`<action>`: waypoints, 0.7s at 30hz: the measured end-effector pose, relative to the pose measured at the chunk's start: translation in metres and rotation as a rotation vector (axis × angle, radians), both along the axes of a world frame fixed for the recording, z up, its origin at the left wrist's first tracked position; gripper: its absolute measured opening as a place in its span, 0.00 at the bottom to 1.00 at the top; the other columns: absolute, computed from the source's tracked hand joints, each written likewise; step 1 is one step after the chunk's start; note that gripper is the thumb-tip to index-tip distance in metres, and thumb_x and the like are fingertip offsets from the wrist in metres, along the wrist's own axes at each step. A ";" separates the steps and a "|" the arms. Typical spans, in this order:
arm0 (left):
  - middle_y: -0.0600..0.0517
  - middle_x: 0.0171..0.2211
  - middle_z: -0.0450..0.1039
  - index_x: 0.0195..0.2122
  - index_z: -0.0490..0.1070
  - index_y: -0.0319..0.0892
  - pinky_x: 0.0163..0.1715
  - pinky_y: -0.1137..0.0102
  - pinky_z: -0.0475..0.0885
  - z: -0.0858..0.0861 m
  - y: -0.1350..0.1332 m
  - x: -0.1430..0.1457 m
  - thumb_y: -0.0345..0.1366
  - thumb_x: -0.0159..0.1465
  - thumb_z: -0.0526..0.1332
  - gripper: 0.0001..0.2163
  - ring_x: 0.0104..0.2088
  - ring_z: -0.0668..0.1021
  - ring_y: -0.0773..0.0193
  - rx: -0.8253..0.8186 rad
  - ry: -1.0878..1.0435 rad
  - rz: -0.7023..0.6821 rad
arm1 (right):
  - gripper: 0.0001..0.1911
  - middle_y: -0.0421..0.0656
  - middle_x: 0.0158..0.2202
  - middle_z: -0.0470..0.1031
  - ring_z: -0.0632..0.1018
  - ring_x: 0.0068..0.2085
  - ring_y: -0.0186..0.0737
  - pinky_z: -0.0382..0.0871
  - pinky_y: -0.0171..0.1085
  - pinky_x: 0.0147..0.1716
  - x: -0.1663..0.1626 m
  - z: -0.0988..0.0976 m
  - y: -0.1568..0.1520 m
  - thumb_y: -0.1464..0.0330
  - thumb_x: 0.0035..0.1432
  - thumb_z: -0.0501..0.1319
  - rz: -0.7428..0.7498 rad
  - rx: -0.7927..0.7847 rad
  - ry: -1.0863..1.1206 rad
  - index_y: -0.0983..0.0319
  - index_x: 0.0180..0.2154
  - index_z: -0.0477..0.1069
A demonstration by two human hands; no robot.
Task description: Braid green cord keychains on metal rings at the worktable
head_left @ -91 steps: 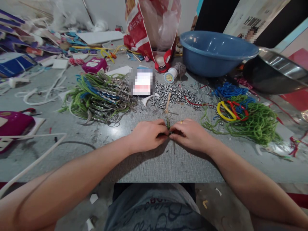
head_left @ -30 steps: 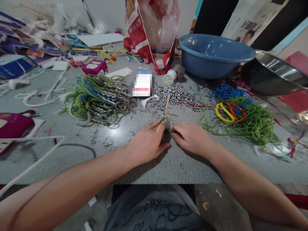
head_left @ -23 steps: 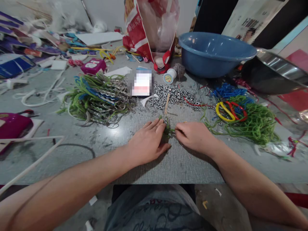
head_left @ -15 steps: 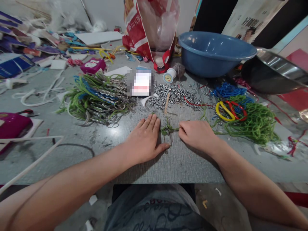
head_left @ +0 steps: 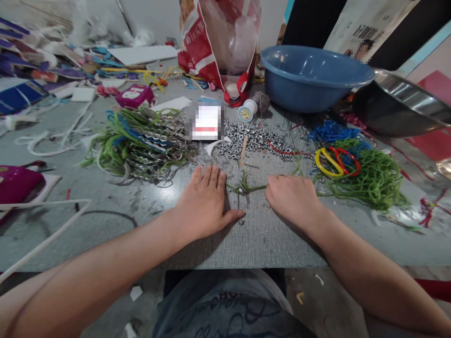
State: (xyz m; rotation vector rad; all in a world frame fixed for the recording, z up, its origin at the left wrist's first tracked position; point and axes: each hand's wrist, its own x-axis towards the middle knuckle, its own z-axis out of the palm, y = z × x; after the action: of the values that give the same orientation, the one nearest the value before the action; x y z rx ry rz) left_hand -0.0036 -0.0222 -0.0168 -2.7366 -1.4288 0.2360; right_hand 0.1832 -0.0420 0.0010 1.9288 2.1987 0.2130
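Observation:
A green cord (head_left: 257,188) runs across the table between my hands, with a small knot (head_left: 243,188) in its middle. My right hand (head_left: 292,193) is closed in a fist around the cord's right part. My left hand (head_left: 204,202) lies palm down on the table, fingers stretched and thumb pointing right. The cord's left end reaches the fingers of that hand; whether it passes under them is hidden. A thin metal hook (head_left: 241,221) shows below the knot, by the left thumb. Just above the knot lies a thin wooden stick (head_left: 243,149).
Many metal nuts (head_left: 253,138) lie beyond my hands, beside a phone (head_left: 206,122). Finished-looking braided cords (head_left: 141,141) are heaped left. Scissors (head_left: 329,162) rest by green cords (head_left: 373,180) on the right. Behind stand a blue basin (head_left: 313,89), a metal bowl (head_left: 398,110) and a red bag (head_left: 200,51).
My left hand has shifted slightly left and my right hand slightly right, so they are farther apart. The looped green cord between them is now straighter and its knot smaller.

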 end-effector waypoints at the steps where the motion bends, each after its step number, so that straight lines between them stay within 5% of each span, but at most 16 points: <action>1: 0.27 0.62 0.49 0.61 0.52 0.21 0.60 0.49 0.45 0.000 0.000 0.000 0.61 0.58 0.47 0.44 0.63 0.53 0.38 0.001 -0.007 -0.003 | 0.13 0.52 0.28 0.76 0.77 0.31 0.47 0.61 0.38 0.25 0.000 -0.001 0.000 0.74 0.58 0.48 0.032 0.029 0.010 0.66 0.33 0.71; 6: 0.28 0.62 0.48 0.61 0.52 0.22 0.60 0.48 0.43 -0.003 0.001 -0.001 0.60 0.59 0.47 0.43 0.64 0.50 0.40 0.036 -0.057 -0.063 | 0.10 0.52 0.46 0.73 0.72 0.46 0.48 0.65 0.43 0.42 0.007 -0.001 0.003 0.75 0.57 0.52 0.501 0.235 0.248 0.66 0.37 0.71; 10: 0.30 0.64 0.44 0.61 0.51 0.24 0.61 0.48 0.43 -0.005 0.003 -0.001 0.58 0.59 0.51 0.41 0.65 0.48 0.42 0.057 -0.138 -0.138 | 0.11 0.48 0.40 0.75 0.71 0.44 0.41 0.64 0.39 0.45 0.009 -0.003 0.003 0.75 0.59 0.51 0.776 0.173 0.468 0.66 0.35 0.72; 16: 0.33 0.64 0.45 0.62 0.47 0.27 0.60 0.54 0.52 -0.009 0.005 0.000 0.50 0.61 0.53 0.36 0.65 0.49 0.49 -0.044 -0.249 -0.227 | 0.12 0.46 0.32 0.74 0.72 0.35 0.41 0.60 0.38 0.32 -0.003 -0.010 0.001 0.64 0.60 0.54 0.442 0.056 0.324 0.65 0.33 0.71; 21: 0.32 0.64 0.45 0.62 0.48 0.26 0.60 0.53 0.53 -0.010 0.006 0.002 0.51 0.62 0.50 0.35 0.64 0.50 0.47 -0.149 -0.224 -0.210 | 0.11 0.44 0.30 0.74 0.71 0.30 0.36 0.52 0.36 0.27 -0.009 -0.008 0.003 0.69 0.61 0.51 0.313 -0.089 0.282 0.64 0.32 0.70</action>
State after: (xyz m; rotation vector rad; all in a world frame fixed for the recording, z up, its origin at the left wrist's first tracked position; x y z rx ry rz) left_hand -0.0015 -0.0158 -0.0267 -3.0915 -1.1953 0.0276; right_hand 0.1745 -0.0388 -0.0071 1.6446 2.6379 -0.1168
